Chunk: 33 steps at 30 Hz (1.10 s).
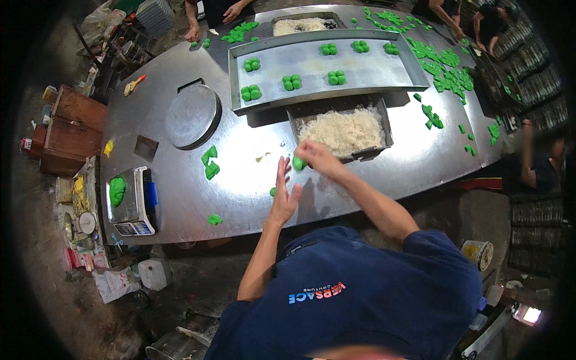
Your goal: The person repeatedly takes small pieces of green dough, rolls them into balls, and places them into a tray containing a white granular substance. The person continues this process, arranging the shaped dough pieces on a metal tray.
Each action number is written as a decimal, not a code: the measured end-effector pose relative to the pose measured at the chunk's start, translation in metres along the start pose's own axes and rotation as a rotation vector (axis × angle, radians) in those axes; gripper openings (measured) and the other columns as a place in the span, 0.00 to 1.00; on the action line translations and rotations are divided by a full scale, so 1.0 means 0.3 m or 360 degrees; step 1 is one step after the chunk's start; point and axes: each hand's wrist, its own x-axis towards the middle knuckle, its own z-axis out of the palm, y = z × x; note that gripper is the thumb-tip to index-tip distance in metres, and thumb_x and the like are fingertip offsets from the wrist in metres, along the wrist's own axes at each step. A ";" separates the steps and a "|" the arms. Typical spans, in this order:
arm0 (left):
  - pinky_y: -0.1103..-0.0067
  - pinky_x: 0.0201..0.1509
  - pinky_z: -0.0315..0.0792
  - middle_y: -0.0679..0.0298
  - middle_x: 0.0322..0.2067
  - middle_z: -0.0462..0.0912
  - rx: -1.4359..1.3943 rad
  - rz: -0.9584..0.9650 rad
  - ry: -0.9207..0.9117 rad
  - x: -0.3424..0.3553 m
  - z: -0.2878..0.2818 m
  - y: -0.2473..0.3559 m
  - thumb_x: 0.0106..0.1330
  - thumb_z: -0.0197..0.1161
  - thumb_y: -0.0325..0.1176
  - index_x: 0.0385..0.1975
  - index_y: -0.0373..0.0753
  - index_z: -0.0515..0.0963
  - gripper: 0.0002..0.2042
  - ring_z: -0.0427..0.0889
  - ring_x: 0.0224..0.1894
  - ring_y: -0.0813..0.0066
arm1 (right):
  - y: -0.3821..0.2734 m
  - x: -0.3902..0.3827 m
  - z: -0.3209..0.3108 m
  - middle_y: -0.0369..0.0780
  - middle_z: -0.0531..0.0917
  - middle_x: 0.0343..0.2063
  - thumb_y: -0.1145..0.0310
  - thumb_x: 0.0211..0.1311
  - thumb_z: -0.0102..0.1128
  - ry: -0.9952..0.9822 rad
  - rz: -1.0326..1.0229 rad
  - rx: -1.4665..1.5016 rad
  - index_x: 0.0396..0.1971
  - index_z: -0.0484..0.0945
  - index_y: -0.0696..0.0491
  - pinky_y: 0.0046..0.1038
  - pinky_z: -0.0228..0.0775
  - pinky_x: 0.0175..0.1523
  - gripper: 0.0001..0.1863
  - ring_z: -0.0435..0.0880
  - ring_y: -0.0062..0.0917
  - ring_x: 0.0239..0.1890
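Observation:
My right hand (pixel 319 157) is closed on a small green dough ball (pixel 299 162) just above the metal table (pixel 240 207). My left hand (pixel 283 195) is beside it, fingers stretched upward and palm turned toward the ball. Partly hidden behind the left hand, another bit of green dough (pixel 273 192) lies on the table. Beyond my right hand is a metal pan (pixel 388 123) of whitish, crumbly filling (pixel 343 131). A long shallow tray (pixel 270 108) rests behind that pan, with green dough balls (pixel 292 82) set out in small clusters.
Loose green dough pieces (pixel 210 162) lie left of my hands, near a round metal lid (pixel 193 115). A scale (pixel 129 204) bearing a green lump stands at the left edge. A brush (pixel 135 85) lies farther back. Other people's hands (pixel 233 12) work across the table; more dough (pixel 441 69) lies right.

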 end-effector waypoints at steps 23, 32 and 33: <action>0.73 0.60 0.70 0.53 0.51 0.81 -0.0294 -0.0748 0.0172 0.274 0.075 -0.059 0.79 0.46 0.43 0.58 0.31 0.73 0.21 0.79 0.54 0.68 | -0.039 0.290 -0.393 0.33 0.82 0.41 0.67 0.65 0.67 -0.0178 0.0522 0.0595 0.49 0.77 0.53 0.25 0.73 0.47 0.15 0.80 0.19 0.44; 0.70 0.64 0.69 0.56 0.56 0.75 -0.1226 -0.1159 0.0167 0.501 0.324 -0.126 0.79 0.43 0.42 0.64 0.30 0.65 0.23 0.72 0.62 0.67 | 0.111 0.213 -0.335 0.40 0.82 0.44 0.71 0.62 0.64 0.0398 0.0050 -0.0141 0.49 0.75 0.58 0.30 0.75 0.47 0.16 0.81 0.27 0.43; 0.68 0.66 0.69 0.56 0.58 0.73 -0.1103 -0.1152 0.0162 0.501 0.328 -0.117 0.79 0.45 0.38 0.65 0.30 0.64 0.22 0.71 0.63 0.66 | 0.139 0.211 -0.345 0.41 0.82 0.44 0.72 0.62 0.63 0.0497 -0.0109 -0.0405 0.49 0.75 0.58 0.30 0.75 0.46 0.16 0.82 0.28 0.43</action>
